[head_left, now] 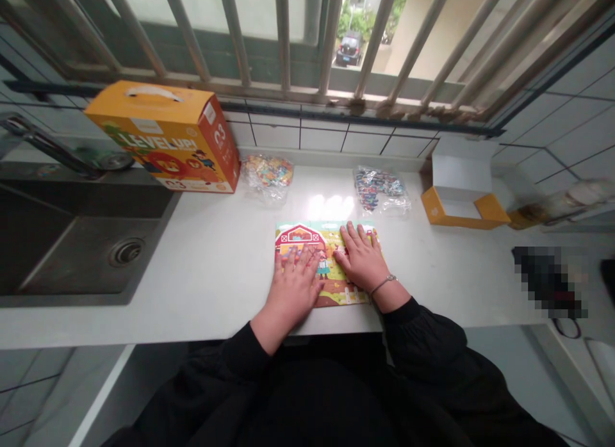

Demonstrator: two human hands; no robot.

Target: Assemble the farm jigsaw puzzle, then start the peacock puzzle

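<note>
A colourful farm-scene jigsaw puzzle (331,290) with a red barn lies flat near the front edge of the white counter. My left hand (295,284) rests on its left half, fingers stretched out over the barn's lower part. Across the right half lies my right hand (361,258), palm down with the fingers spread and a bracelet at the wrist. Both hands press flat and hold nothing. Parts of the picture are hidden under them.
A yellow "LEVEL UP!" carton (168,139) stands back left beside the sink (148,255). Behind the puzzle lie two clear bags of small pieces, one bag (269,175) left, another bag (379,187) right. An open yellow box (464,207) sits at back right.
</note>
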